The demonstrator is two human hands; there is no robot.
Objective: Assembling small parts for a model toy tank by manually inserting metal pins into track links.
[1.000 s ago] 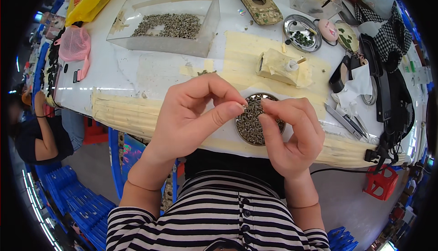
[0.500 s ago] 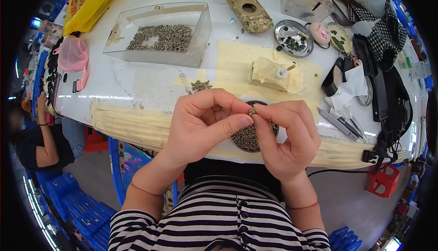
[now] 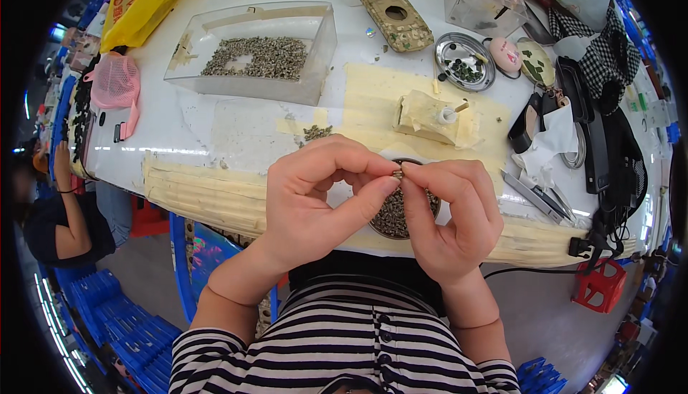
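My left hand (image 3: 315, 197) and my right hand (image 3: 453, 211) meet fingertip to fingertip, both closed in a pinch. Between them is a tiny metallic piece (image 3: 397, 173), mostly covered by the fingers; its exact kind is too small to tell. Right below the hands stands a round dish (image 3: 390, 231) full of similar small metal pieces, partly hidden by my fingers. A small heap of such pieces (image 3: 317, 132) lies on the table just beyond my left hand. Farther back, a clear plastic box (image 3: 315, 71) holds many more of them.
A taped block with a white nozzle (image 3: 426, 118) sits beyond my right hand. Behind it are a camouflage toy tank hull (image 3: 396, 20) and a round tin with dark bits (image 3: 487, 71). Tweezers and a knife (image 3: 534, 197) lie right. A person (image 3: 68, 215) sits far left.
The view has shifted very slightly. My fingertips have moved a little on the small metal piece, which now stands more upright between them; both hands keep their pinch.
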